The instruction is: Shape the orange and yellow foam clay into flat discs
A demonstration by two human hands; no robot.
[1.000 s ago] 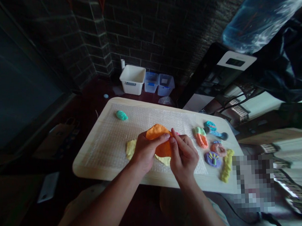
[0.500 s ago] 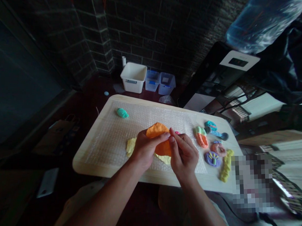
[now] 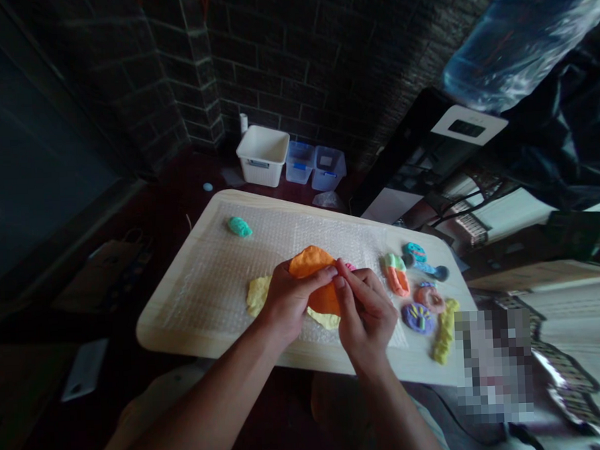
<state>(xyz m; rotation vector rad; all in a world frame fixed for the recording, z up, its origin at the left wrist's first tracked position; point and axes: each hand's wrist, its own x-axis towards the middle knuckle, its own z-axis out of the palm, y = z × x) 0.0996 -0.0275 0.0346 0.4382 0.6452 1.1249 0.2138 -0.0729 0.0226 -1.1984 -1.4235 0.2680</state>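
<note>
The left hand [image 3: 286,298] and the right hand [image 3: 367,308] grasp the orange clay [image 3: 310,259] between fingers, thumbs near each other, forearms [image 3: 232,387] slanting inward. Below is bubble wrap [image 3: 197,276], stretching toward the table's [image 3: 153,334] far edge, where a green lump [image 3: 239,227] lies.

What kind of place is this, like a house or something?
Maybe a dim room at home, though I can't be sure. There's a pale, round-cornered wooden table under a flat, orange, dough-like sheet, a white, rectangular plastic bin and a dark brick wall.
</note>
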